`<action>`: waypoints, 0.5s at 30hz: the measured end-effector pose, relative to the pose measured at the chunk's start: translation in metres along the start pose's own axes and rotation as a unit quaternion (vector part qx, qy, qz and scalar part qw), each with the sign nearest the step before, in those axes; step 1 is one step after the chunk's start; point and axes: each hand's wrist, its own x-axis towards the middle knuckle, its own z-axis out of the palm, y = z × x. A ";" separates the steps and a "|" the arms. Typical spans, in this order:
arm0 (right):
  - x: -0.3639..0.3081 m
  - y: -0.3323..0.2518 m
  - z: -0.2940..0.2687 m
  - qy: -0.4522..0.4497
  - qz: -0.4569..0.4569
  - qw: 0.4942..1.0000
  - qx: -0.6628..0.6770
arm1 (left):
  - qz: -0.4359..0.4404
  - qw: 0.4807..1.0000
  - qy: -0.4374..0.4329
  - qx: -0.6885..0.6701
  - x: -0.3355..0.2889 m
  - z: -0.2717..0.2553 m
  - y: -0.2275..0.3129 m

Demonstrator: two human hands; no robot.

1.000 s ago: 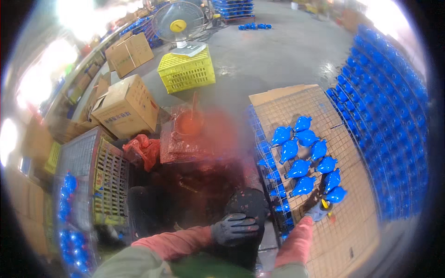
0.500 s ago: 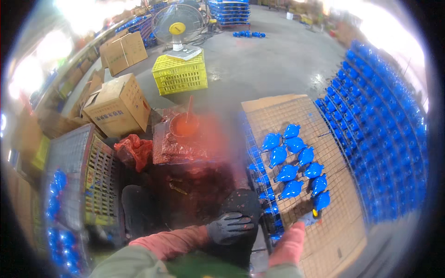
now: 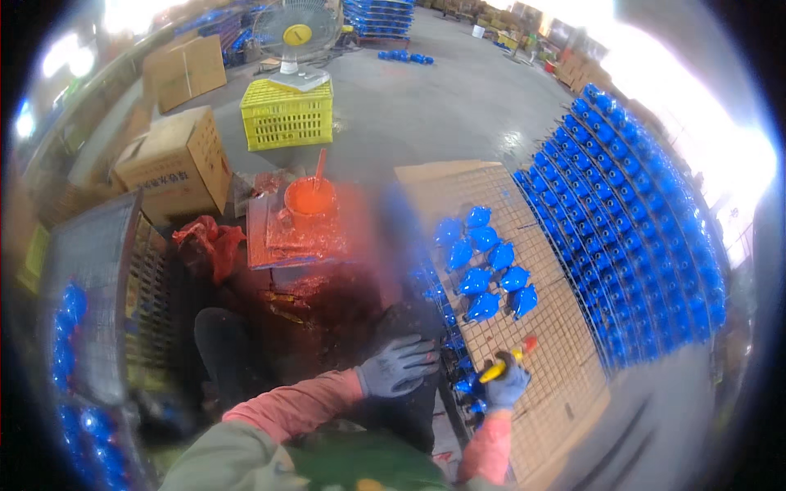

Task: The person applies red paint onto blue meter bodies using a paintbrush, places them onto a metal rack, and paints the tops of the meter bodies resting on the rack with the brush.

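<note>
Left hand (image 3: 399, 366): one, gloved, lower centre of the frame; laid on the dark trouser leg (image 3: 416, 413), apparently as a rest or brace; palm down, fingers stretched out toward the right, forearm slanting in from lower left; grip released, nothing in it.

Right hand (image 3: 508, 386): one, gloved, lower right of centre; near the mesh's left edge, seemingly kept short of the blue pieces to leave them undisturbed; fingers curled, forearm rising from the bottom edge; grip clenched about the yellow tool.

Yellow tool (image 3: 494, 373): one, slim, caught across the fingers, its apparent red tip aimed up and right, perhaps so that end touches nothing; exact kind hard to tell.

Wire mesh (image 3: 565, 360): one panel, right of centre, over a cardboard sheet (image 3: 442, 170), which may catch drips.

Blue pieces (image 3: 483, 307): nine, glossy, loosely clustered on the mesh ahead of the right hand; likely laid out singly to spare their finish.

Red pot (image 3: 310, 198): one, with a stick, upper centre left on a red-stained stand (image 3: 266, 245); presumably set within reach.

Blue stack (image 3: 630, 237): many similar pieces in tiers, right side.

Fan (image 3: 296, 34): one, upper left of centre, raised on a yellow crate (image 3: 286, 119).
</note>
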 end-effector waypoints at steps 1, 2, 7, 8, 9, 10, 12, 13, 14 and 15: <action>0.012 -0.027 -0.012 0.005 -0.082 0.996 -0.025 | -0.006 1.000 0.007 0.001 0.004 -0.005 0.004; 0.021 -0.050 -0.027 0.063 -0.119 0.991 0.009 | -0.023 1.000 0.008 -0.002 0.006 -0.011 0.010; 0.025 -0.142 -0.071 0.192 -0.213 0.940 0.186 | -0.381 0.619 0.094 -0.681 0.014 -0.060 0.052; 0.025 -0.157 -0.072 0.152 -0.260 0.925 0.232 | -0.380 0.435 0.147 -0.803 0.017 -0.072 0.055; 0.024 -0.171 -0.070 0.111 -0.305 0.904 0.279 | -0.299 0.525 0.215 -0.767 0.019 -0.082 0.059; 0.023 -0.184 -0.069 0.038 -0.266 0.930 0.250 | -0.255 0.600 0.281 -0.704 0.022 -0.092 0.059; 0.029 -0.211 -0.052 -0.036 -0.245 0.890 0.382 | -0.213 0.562 0.377 -0.705 0.026 -0.121 0.033; 0.037 -0.221 -0.044 0.002 -0.289 0.854 0.432 | -0.248 0.647 0.375 -0.615 0.022 -0.139 0.015; 0.039 -0.228 -0.041 -0.039 -0.217 0.847 0.483 | -0.263 0.684 0.377 -0.567 0.017 -0.155 -0.003; 0.043 -0.236 -0.037 -0.068 -0.147 0.826 0.540 | -0.256 0.682 0.398 -0.558 0.012 -0.167 -0.018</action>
